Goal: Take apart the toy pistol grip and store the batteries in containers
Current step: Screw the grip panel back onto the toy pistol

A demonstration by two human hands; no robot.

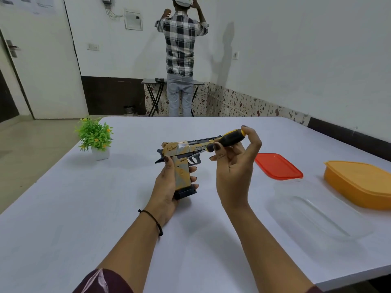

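The left hand (pixel 167 187) is wrapped around the grip of the toy pistol (pixel 182 157), thumb on the near side and fingers curled round the far side, holding it upright above the white table (pixel 105 208) with the barrel pointing to the right and slightly away. The pistol is tan and gold with a dark barrel, a dark trigger and a dark base plate at the bottom of the grip. The right hand (pixel 234 166) grips a screwdriver (pixel 222 142) by its black and yellow handle, pinched between the thumb and the first fingers, while the other fingers curl loosely over the end of the handle. The thin metal shaft slants down and to the left, and its tip sits on the side of the pistol at the top of the grip, just behind the trigger. To the right on the table lie a red lid (pixel 278 166), a clear container (pixel 317 212) just in front of it and an orange container (pixel 359 182) further right with its lid on. A small green plant in a white pot (pixel 95 138) stands near the far left corner of the table. A dark thread bracelet (pixel 156 222) circles the left wrist. Beyond the table another person (pixel 181 60) in a checked shirt stands facing the wall, back to the camera, arms raised.
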